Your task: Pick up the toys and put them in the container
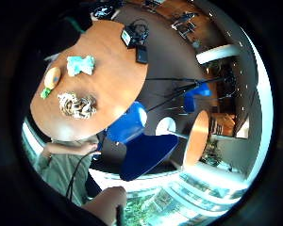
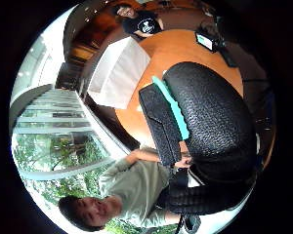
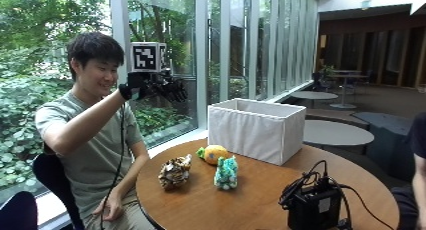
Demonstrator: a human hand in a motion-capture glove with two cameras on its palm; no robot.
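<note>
Three plush toys lie on the round wooden table: a brown-and-white one, an orange one with green bits and a teal one. The white fabric container stands just behind them, open at the top. My gloved right hand is raised to head height, well above and to the left of the toys, fingers relaxed and holding nothing. The little finger side palm view looks down from afar on the teal toy, orange toy and brown toy. Gloved fingers partly hide the container.
A black device with cables sits at the table's near right side. The person's bare hand rests at the lap. Blue chairs stand beside the table, and glass windows run behind.
</note>
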